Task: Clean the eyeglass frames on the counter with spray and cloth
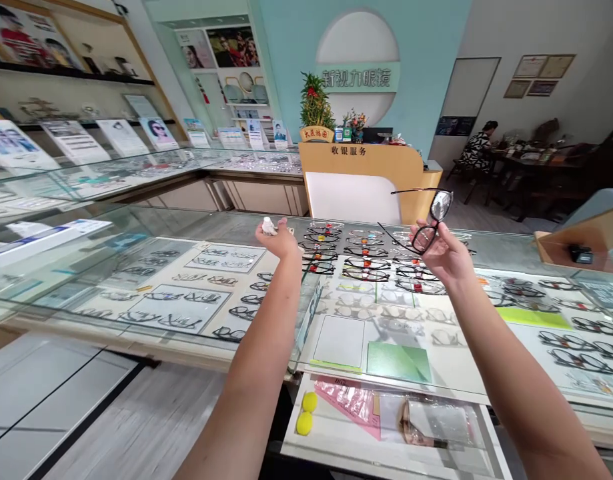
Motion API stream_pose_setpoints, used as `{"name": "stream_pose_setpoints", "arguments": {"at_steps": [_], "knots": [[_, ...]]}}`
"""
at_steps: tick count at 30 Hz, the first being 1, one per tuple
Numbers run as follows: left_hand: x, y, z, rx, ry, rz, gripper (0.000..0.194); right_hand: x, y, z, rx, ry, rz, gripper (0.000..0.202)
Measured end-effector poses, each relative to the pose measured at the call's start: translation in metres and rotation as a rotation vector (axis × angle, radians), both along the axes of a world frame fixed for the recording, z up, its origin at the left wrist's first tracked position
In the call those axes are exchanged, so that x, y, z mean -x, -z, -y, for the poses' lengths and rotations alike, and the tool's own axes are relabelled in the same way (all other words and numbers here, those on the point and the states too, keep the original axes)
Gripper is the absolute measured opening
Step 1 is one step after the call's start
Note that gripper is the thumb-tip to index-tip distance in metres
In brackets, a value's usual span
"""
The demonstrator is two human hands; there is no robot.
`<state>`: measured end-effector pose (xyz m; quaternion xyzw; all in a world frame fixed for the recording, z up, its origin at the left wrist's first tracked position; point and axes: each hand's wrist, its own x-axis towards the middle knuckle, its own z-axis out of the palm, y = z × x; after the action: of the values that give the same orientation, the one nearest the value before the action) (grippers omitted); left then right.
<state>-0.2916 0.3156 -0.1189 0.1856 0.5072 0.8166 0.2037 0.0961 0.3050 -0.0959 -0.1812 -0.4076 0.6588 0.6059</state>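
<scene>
Above counter [226, 224], specs [425, 239] on steep diag., temples [413, 191] L.

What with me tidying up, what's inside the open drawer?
Two round yellow items, a pink sheet and a clear plastic packet show in the drawer; anything beneath them is covered.

wall sign [393, 78]: 新视力眼镜; wooden desk [410, 167]: 收银服务; display cards [72, 141]: print too small

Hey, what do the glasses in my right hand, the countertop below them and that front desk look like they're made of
Glasses: probably plastic, judging by the glossy black rims; coated metal is possible. Countertop: smooth, clear glass, given its reflections and greenish edges. Front desk: satin wood or wood-look laminate, from its even tan colour.
</scene>
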Motion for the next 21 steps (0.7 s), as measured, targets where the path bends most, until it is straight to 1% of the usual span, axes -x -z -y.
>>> {"name": "stream_pose_setpoints", "arguments": {"at_steps": [2,3,4,6,8,12,14,16,18,21], "knots": [[-0.013,-0.007,-0.003,-0.064,-0.108,0.026,0.052,0.002,-0.001,0.001,-0.013,0.013,-0.005,0.026],[-0.021,-0.010,-0.004,-0.103,-0.131,0.025,0.047,0.002,-0.002,0.002,-0.017,0.015,-0.008,0.027],[-0.030,-0.013,-0.004,-0.139,-0.121,0.009,0.041,0.003,-0.003,0.003,-0.020,0.016,-0.012,0.028],[-0.049,-0.016,-0.002,-0.176,-0.034,-0.056,0.031,0.003,-0.006,0.005,-0.026,0.010,-0.018,0.031],[-0.069,-0.018,0.002,-0.165,0.075,-0.141,0.028,0.004,-0.007,0.007,-0.043,0.003,-0.016,0.033],[-0.103,-0.017,0.017,-0.121,0.370,-0.320,0.038,0.005,-0.009,0.010,-0.097,-0.013,0.018,0.036],[-0.116,-0.016,0.026,-0.111,0.510,-0.373,0.044,0.007,-0.009,0.011,-0.109,-0.012,0.045,0.037],[-0.127,-0.016,0.032,-0.115,0.602,-0.397,0.046,0.009,-0.009,0.012,-0.110,0.005,0.076,0.038],[-0.134,-0.016,0.036,-0.137,0.658,-0.398,0.048,0.012,-0.009,0.014,-0.107,0.023,0.106,0.040],[-0.137,-0.014,0.035,-0.166,0.747,-0.329,0.056,0.014,-0.008,0.015,-0.113,0.027,0.136,0.040]]}}
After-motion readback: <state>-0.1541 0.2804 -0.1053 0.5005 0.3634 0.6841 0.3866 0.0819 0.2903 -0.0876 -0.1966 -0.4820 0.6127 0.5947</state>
